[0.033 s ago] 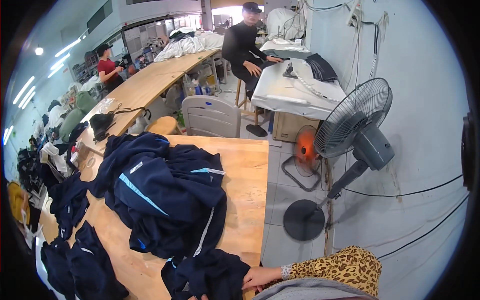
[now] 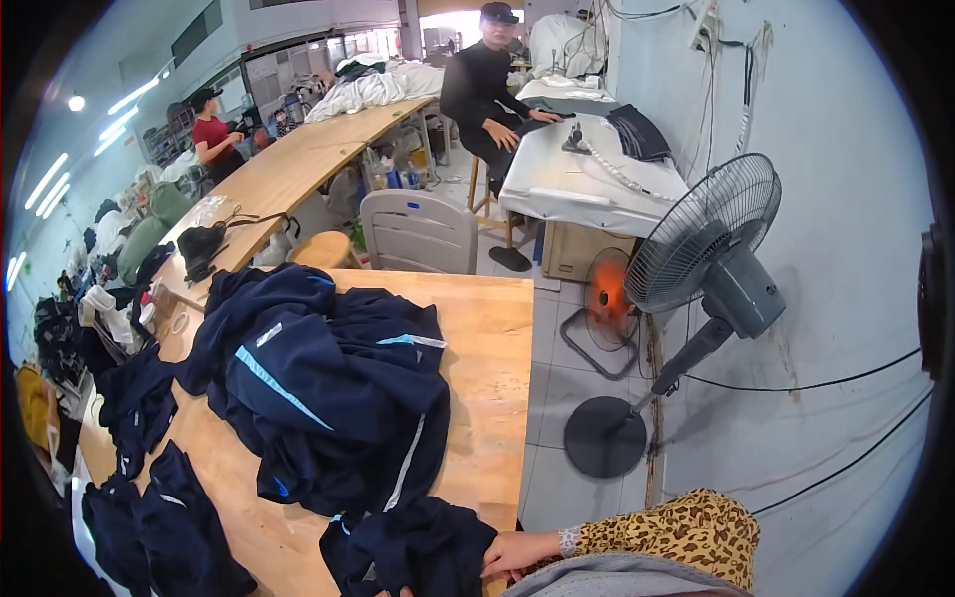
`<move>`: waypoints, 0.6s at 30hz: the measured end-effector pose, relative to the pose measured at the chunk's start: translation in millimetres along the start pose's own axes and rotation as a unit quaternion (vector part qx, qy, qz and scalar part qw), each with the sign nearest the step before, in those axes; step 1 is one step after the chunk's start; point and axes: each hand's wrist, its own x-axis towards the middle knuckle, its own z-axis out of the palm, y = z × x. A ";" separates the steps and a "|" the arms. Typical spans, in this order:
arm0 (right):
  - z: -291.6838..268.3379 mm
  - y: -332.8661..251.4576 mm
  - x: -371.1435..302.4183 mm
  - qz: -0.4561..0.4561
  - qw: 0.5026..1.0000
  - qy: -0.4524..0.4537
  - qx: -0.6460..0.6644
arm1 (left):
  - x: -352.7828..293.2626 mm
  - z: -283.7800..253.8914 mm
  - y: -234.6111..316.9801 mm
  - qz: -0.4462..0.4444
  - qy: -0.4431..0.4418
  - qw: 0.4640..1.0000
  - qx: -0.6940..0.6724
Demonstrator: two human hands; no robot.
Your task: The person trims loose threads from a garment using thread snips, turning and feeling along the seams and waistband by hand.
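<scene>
At the bottom centre of the frame, a navy garment (image 2: 428, 545) sits just below the larger clothing pile (image 2: 333, 373) on the tabletop (image 2: 487, 398). The right hand (image 2: 525, 550) has its fingers closed on the garment's right side; the left hand (image 2: 404, 593) barely shows, its grip unclear. Handling this piece seems the present step; moving it calls for steady two-handed support.

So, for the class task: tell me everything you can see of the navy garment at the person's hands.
The navy garment looks like soft, dark cloth, bunched into loose folds that hide its full shape. Small light-blue and pale bits show toward its left side. It lies at the near end of the wooden table, beside a larger navy heap, and runs off the picture's bottom. The right hand touches its right side; a little of the left hand shows low down.
</scene>
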 end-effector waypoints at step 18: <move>-3.2 -5.7 -4.7 -0.004 1.000 -0.026 0.012 | 49.4 -32.4 15.4 -0.632 -0.153 0.655 -0.384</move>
